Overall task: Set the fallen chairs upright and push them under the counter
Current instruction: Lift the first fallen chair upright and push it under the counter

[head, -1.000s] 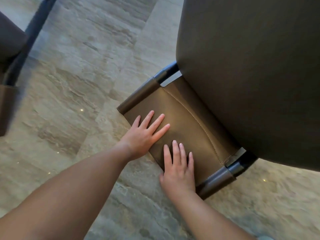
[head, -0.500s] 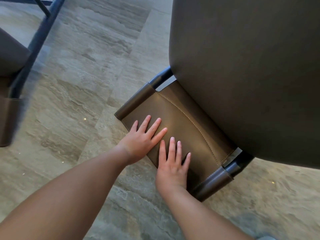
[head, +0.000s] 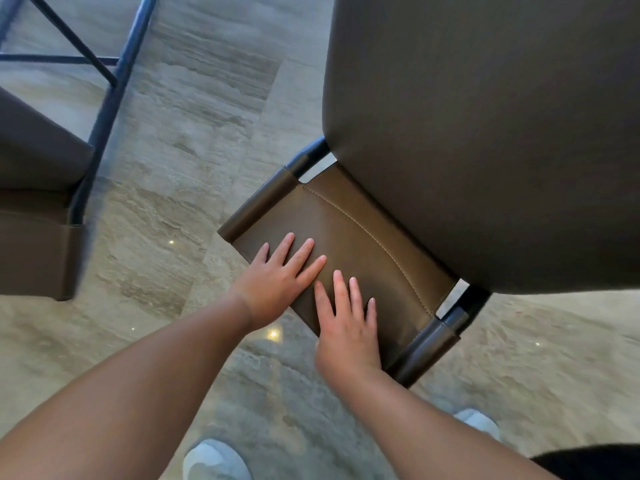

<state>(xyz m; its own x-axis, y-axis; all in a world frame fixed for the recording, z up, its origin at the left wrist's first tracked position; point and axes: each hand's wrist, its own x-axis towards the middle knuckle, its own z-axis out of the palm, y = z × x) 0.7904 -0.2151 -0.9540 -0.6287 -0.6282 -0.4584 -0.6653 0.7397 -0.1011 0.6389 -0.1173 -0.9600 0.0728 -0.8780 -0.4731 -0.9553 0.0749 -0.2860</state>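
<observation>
- We are looking down on a brown leather chair (head: 485, 133) that is standing upright on the floor, its wide seat filling the view from 12 to 3 o'clock.
- Its stitched leather backrest (head: 353, 244) is sitting at the centre, stretched between two dark metal frame tubes (head: 433, 344), one at its 10 o'clock end and one at its 4 o'clock end.
- We are laying our left hand (head: 277, 282) flat on the backrest, fingers straight and spread, pointing toward 1 o'clock; its grip is released, pressing and not curling round anything.
- We are laying our right hand (head: 346, 327) flat just beside it at the 5 o'clock side, fingers straight and pointing toward 12 o'clock, the grip likewise released; the two hands are nearly touching.
- A second brown chair (head: 38, 202) with a dark blue metal frame (head: 114, 91) is showing at 9 to 11 o'clock, well apart from the first.
- The grey veined stone floor (head: 194, 133) is lying beneath both.
- Our pale shoes (head: 214, 462) are showing at 6 and 5 o'clock.
</observation>
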